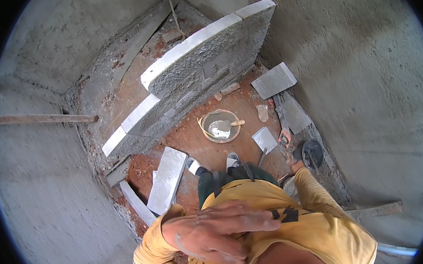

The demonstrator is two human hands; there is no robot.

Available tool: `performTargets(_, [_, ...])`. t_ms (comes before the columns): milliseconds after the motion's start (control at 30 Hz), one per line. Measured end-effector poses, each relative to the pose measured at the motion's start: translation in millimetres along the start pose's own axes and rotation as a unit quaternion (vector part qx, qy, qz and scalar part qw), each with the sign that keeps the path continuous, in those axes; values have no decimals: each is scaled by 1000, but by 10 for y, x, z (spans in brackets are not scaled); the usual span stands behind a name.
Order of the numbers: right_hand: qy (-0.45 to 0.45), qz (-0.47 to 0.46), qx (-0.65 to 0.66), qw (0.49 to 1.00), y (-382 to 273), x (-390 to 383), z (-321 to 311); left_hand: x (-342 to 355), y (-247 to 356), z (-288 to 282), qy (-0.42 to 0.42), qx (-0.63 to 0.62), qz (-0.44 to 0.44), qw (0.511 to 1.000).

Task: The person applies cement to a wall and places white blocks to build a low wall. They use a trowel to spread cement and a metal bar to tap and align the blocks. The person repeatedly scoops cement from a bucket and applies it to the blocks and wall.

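My left hand (218, 229) is across the front of my yellow shirt, its back toward me, fingers stretched out and dusted with grey; nothing shows in it. Lower right, my right hand (297, 166) hangs beside a dark bucket (313, 154). Its fingers are too small and partly hidden to show whether it grips anything. On the floor ahead of my feet stands a round tub (236, 136) with wet grey mix inside and a wooden-handled trowel (238, 123) across its rim. A flat square-bladed tool (265, 140) lies right of it.
A partly built pale block wall (206, 59) crosses ahead, stepped lower to the left. Loose blocks lie at left (168, 179) and right (274, 81). A handsaw (284, 137) is near the right-hand block. Rough plastered walls (364, 72) enclose the space; a plank (44, 119) sticks out at left.
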State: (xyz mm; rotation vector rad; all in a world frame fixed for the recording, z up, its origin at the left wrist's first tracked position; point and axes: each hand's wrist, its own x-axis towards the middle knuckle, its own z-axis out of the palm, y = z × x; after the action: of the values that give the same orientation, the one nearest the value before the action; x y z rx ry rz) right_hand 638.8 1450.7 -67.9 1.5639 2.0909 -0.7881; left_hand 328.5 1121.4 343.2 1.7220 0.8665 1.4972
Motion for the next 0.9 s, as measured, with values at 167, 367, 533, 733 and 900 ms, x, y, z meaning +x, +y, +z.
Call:
performTargets(167, [32, -51, 294, 954, -483, 235, -608, 147, -87, 47, 5, -37, -14, 999])
performTargets(367, [0, -53, 213, 976, -323, 159, -307, 4, -170, 137, 41, -66, 51, 996])
performTargets(533, [-13, -5, 16, 1000, 240, 366, 353, 445, -15, 397, 448, 12, 146, 882])
performTargets(733, [-37, 15, 41, 998, 140, 643, 211, 691, 10, 404, 408, 29, 206, 889])
performTargets(900, [-66, -78, 232, 967, -349, 424, -148, 878, -144, 436, 186, -85, 318, 926])
